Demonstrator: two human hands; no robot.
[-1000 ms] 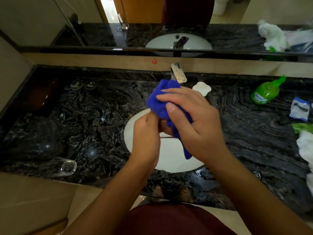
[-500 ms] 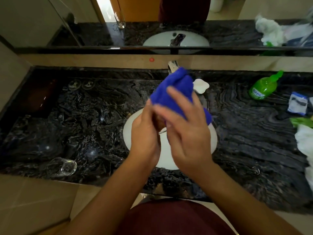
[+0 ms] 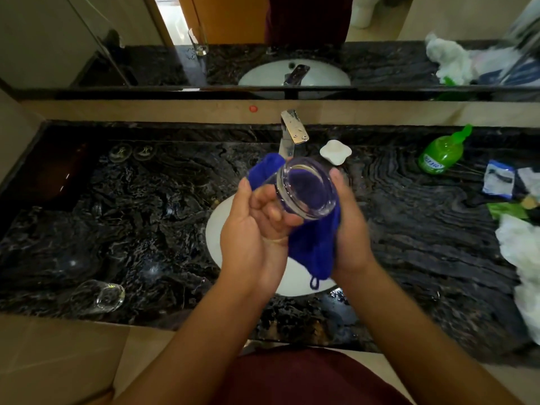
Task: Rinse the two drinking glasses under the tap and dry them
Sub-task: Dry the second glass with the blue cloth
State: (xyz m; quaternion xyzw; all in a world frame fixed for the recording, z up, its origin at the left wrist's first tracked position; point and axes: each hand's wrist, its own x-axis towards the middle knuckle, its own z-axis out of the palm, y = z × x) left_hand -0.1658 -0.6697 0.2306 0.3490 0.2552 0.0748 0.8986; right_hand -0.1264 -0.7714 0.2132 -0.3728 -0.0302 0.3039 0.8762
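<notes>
Above the white sink (image 3: 217,247) I hold a clear drinking glass (image 3: 306,190), tilted so its thick base faces me. My left hand (image 3: 254,229) grips the glass from the left side. My right hand (image 3: 349,226) presses a blue cloth (image 3: 314,247) against the glass from the right and underneath; the cloth also shows through the glass and behind its far end. A second clear glass (image 3: 98,296) lies on its side on the dark marble counter (image 3: 146,217) near the front left edge. The chrome tap (image 3: 293,130) stands behind the sink, and no water is visible from it.
A white soap dish (image 3: 335,152) sits right of the tap. On the right are a green soap bottle (image 3: 441,154), a blue-and-white packet (image 3: 499,182) and white crumpled cloths (image 3: 523,258). A mirror (image 3: 263,39) runs along the back wall.
The glass, hidden under the cloth before, now shows with its base toward me. My right hand has shifted from over the cloth to the glass's right side, and the cloth hangs below.
</notes>
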